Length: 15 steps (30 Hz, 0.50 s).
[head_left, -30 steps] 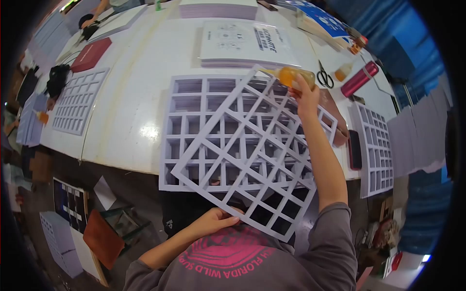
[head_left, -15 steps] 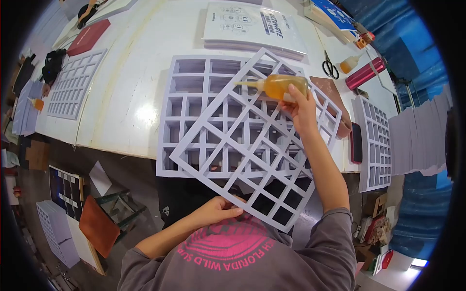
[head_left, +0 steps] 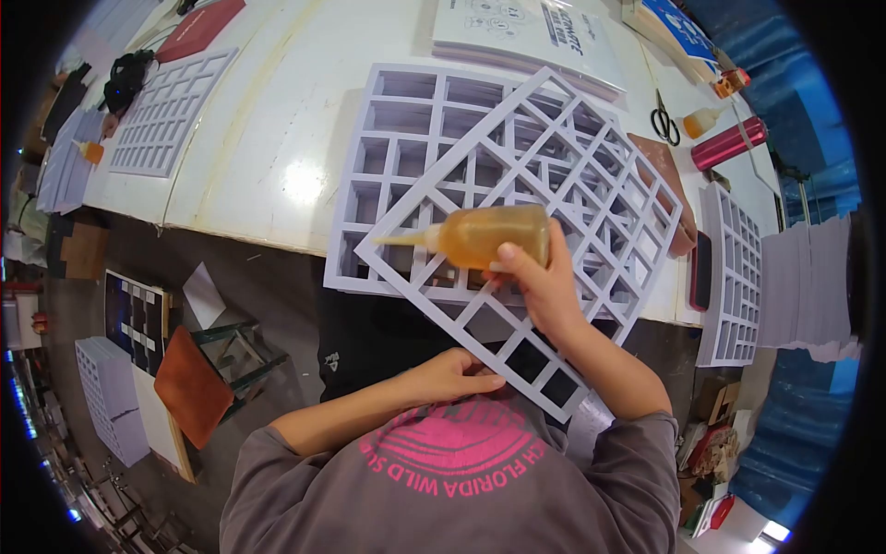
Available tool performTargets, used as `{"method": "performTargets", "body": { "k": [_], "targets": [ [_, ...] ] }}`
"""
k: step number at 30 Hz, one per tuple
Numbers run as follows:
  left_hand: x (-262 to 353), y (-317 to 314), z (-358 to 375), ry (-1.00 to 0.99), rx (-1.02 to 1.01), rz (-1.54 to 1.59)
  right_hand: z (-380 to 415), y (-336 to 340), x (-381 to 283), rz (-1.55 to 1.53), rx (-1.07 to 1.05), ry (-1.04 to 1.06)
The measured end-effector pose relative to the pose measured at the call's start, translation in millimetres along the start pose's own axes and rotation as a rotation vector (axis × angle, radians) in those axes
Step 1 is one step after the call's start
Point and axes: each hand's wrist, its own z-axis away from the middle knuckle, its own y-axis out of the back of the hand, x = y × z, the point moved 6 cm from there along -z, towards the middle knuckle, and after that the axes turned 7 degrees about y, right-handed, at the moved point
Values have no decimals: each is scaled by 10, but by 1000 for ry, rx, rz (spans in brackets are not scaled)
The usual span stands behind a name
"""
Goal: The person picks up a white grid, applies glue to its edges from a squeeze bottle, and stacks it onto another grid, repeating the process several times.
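Observation:
In my right hand (head_left: 544, 286) is a clear squeeze bottle (head_left: 494, 235) of amber liquid, held on its side with its thin nozzle pointing left. The nozzle tip is over the left corner of a white grid frame (head_left: 434, 309); whether it touches cannot be told. This frame lies turned at an angle on a stack of similar white grids (head_left: 355, 198), its near corner jutting past the table edge towards my shirt. My left hand (head_left: 461, 374) is closed at the frame's near edge, with the thumb outside and the fingers partly hidden under it.
White table (head_left: 268, 138) holds wrapped printed sheets (head_left: 517, 32), scissors (head_left: 664, 120), a second amber bottle (head_left: 701, 122), a pink flask (head_left: 729, 143) and a phone (head_left: 701, 270). More grids (head_left: 734, 277) stand right. A brown-topped stool (head_left: 194, 379) is at lower left.
My right hand has brought the bottle nearer to me and to the left, its nozzle now over the frame's left corner. The whole view has shifted slightly, moving the table up and right.

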Motion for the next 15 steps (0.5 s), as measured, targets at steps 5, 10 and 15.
{"method": "performTargets", "body": {
  "k": [5, 10, 15],
  "targets": [
    [-49, -1, -52, 58, 32, -9, 117, -151, 66, -378, -115, -304],
    [93, 372, 158, -248, 261, 140, -95, 743, -472, -428, 203, 40],
    [-80, 501, 194, -216, 193, 350, -326, 1965, -951, -24, 548, 428]
  ]
}}
